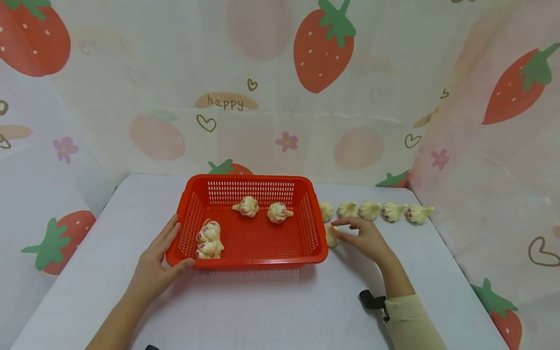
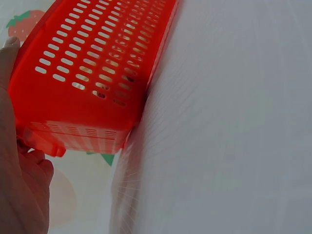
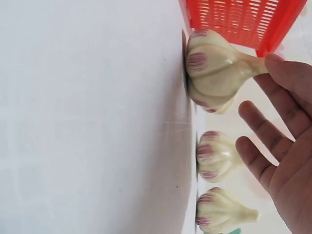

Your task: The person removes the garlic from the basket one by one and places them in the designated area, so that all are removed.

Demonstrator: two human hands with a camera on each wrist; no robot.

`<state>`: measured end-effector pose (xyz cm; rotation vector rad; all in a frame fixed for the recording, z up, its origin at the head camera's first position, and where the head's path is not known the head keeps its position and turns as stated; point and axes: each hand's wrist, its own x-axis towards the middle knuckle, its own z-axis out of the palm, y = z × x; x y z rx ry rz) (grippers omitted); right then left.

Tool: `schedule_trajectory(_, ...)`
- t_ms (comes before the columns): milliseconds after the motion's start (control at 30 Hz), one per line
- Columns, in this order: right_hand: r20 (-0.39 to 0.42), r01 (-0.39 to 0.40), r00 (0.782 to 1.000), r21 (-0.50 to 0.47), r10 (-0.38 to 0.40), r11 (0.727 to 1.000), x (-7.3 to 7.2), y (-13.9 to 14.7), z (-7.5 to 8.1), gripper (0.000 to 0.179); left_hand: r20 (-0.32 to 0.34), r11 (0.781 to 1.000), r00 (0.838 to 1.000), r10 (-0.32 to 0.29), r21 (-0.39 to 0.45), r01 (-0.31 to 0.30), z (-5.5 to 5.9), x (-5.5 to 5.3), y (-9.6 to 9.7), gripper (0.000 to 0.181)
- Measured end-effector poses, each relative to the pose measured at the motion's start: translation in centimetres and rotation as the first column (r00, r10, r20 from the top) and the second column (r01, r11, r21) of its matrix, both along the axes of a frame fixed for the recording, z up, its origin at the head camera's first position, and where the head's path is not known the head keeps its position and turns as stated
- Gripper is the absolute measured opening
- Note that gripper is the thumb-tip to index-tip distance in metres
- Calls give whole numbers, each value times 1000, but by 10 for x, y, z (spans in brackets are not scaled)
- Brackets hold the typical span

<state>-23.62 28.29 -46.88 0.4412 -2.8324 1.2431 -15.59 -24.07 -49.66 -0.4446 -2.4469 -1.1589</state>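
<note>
A red plastic basket (image 1: 258, 263) stands on the table with several garlic bulbs inside: one garlic bulb (image 1: 248, 206) at the back, another (image 1: 278, 212) to its right, others by the left wall. My left hand (image 1: 153, 270) grips the basket's front left corner, thumb on the front rim and fingers along the left side; the left wrist view shows the basket's slotted wall (image 2: 87, 63). Right of the basket, my right hand (image 1: 365, 238) pinches the stem of a garlic bulb (image 3: 214, 70) between thumb and forefinger. This bulb sits upright, its base at the tabletop.
A row of several garlic bulbs (image 1: 369, 210) runs rightward from the basket along the table's back, the rightmost bulb (image 1: 418, 214) near the right edge. White cloth covers the table (image 1: 262, 311). Strawberry-print curtains (image 1: 280, 97) hang behind and at both sides.
</note>
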Motion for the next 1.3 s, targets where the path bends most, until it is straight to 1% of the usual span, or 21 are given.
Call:
schedule_trajectory(300,-16,-3,1000,-24,2,1000,1,1,6,30,7,1000,1000,3,2,-3,0,1,-1,94)
schedule_trajectory(467,-22,8,1000,-28,-8,1000,6,1,12,30,15,1000,1000,2,5,-2,-1,1,-1,94)
schedule_trajectory(600,-52,10,999,-28,-12,1000,10,0,21,30,29,1000,1000,1,7,-1,0,2,0,95)
schedule_trajectory(700,-79,14,997,-32,-17,999,15,-1,29,30,28,1000,1000,-1,9,1,0,2,1,94)
schedule_trajectory(867,-127,8,992,-35,-12,999,22,-8,46,30,18,1000,1000,-4,9,4,1,1,2,94)
schedule_trajectory(967,-162,-35,986,-36,28,999,21,-17,60,29,19,1000,1000,0,13,0,2,1,2,94)
schedule_trajectory(1167,-217,-113,970,1,111,994,17,-35,96,30,22,1000,1000,4,14,-4,3,1,1,93)
schedule_trajectory(1300,-269,-162,948,60,172,985,8,-48,121,32,27,1000,1000,6,7,-6,2,1,1,93)
